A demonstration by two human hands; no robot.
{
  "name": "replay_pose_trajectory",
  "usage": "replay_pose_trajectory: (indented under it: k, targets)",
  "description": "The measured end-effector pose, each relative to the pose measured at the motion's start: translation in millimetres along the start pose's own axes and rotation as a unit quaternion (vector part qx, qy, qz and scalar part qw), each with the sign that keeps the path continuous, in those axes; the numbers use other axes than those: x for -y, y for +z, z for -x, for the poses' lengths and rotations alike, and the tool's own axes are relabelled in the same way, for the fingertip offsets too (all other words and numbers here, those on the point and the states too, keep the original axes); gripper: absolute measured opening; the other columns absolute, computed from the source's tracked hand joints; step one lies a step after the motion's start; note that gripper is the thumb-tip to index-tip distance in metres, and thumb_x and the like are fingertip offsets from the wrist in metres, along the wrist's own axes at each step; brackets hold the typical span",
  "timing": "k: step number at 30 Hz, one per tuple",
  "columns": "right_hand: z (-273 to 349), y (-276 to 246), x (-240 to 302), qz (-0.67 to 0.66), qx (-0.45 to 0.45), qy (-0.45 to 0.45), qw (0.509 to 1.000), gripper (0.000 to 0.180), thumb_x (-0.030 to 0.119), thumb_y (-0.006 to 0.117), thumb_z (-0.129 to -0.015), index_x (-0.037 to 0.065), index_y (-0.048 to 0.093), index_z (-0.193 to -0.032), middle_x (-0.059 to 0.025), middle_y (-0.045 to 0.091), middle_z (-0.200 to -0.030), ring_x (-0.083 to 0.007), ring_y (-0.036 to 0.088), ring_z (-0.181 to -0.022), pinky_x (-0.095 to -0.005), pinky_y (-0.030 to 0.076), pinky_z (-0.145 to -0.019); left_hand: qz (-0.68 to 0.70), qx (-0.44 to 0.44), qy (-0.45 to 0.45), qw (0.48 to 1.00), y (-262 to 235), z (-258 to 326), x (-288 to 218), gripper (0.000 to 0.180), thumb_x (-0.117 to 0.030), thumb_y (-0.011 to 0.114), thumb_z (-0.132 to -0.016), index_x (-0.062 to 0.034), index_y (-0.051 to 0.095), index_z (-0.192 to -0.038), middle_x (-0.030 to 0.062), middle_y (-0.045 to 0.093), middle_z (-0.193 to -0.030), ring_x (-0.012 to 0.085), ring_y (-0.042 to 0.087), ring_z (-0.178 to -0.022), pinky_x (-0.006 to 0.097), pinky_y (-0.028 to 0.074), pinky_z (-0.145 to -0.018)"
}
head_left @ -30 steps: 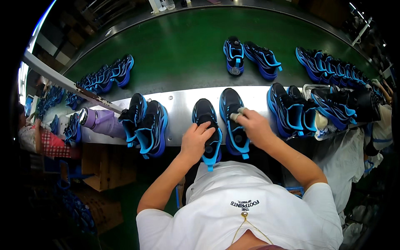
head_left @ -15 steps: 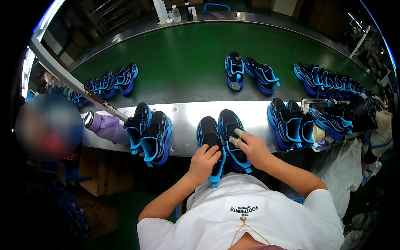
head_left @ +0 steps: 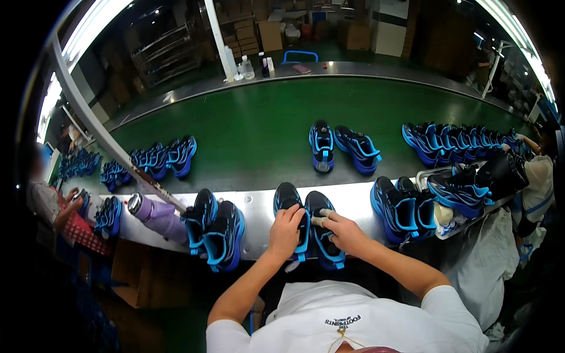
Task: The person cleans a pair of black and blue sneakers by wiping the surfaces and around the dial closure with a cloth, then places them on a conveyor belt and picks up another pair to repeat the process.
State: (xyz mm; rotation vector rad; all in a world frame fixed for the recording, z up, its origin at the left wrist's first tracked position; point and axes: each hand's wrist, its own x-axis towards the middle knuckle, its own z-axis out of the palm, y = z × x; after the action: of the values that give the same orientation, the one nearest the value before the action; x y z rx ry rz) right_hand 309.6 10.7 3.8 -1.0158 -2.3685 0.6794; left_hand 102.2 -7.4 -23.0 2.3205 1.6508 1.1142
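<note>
Two black-and-blue sneakers stand side by side on the metal ledge point(head_left: 256, 209) in front of me. My left hand point(head_left: 286, 231) lies over the left sneaker point(head_left: 288, 199) and grips its upper. My right hand point(head_left: 343, 231) rests on the right sneaker point(head_left: 322, 247) and pinches a small pale piece point(head_left: 318, 221) against its tongue. Both forearms come up from the lower edge over my white shirt.
Another sneaker pair point(head_left: 213, 230) sits to the left beside a lilac bottle point(head_left: 154, 215). More pairs point(head_left: 403, 207) stand to the right. The green conveyor belt point(head_left: 259, 129) carries a pair point(head_left: 342, 146) and rows of sneakers point(head_left: 456, 141). People work at both sides.
My view has tilted up a little, showing more of the far belt and shelves. Both hands stay on the same sneaker pair; the right hand has shifted slightly along its shoe.
</note>
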Motion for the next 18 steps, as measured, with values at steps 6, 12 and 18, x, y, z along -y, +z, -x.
replay_pose_trajectory:
  k: [6, 12, 18]
  targets:
    - [13, 9, -4, 0.114, -0.023, -0.071, 0.991, 0.039, 0.000, 0.057, -0.082, 0.009, 0.063, -0.119, -0.0220, 0.056, -0.125, -0.0360, 0.061, -0.110, -0.0407, 0.055, -0.086, -0.028, 0.007, 0.062, 0.998, 15, 1, 7, 0.031, 0.002, 0.061, -0.070, -0.0074, 0.067, -0.099, 0.0083, 0.065, -0.110, 0.0288, 0.060, -0.095, 0.038, 0.053, -0.082]
    - [9, 8, -4, 0.079, -0.022, -0.036, 0.996, 0.046, -0.003, 0.057, -0.082, 0.007, 0.058, -0.127, -0.0235, 0.054, -0.127, -0.0380, 0.059, -0.111, -0.0420, 0.053, -0.090, -0.026, -0.021, 0.036, 0.999, 11, -6, 7, 0.037, 0.007, 0.057, -0.073, -0.0029, 0.065, -0.107, 0.0140, 0.064, -0.111, 0.0337, 0.060, -0.098, 0.041, 0.052, -0.084]
    - [17, 13, -10, 0.096, -0.037, -0.065, 0.992, 0.046, -0.003, 0.056, -0.081, 0.006, 0.058, -0.127, -0.0226, 0.055, -0.127, -0.0356, 0.059, -0.113, -0.0405, 0.053, -0.091, 0.035, -0.013, 0.033, 0.999, 16, -8, 6, 0.039, 0.009, 0.060, -0.069, -0.0016, 0.064, -0.106, 0.0148, 0.065, -0.106, 0.0350, 0.061, -0.097, 0.041, 0.051, -0.085]
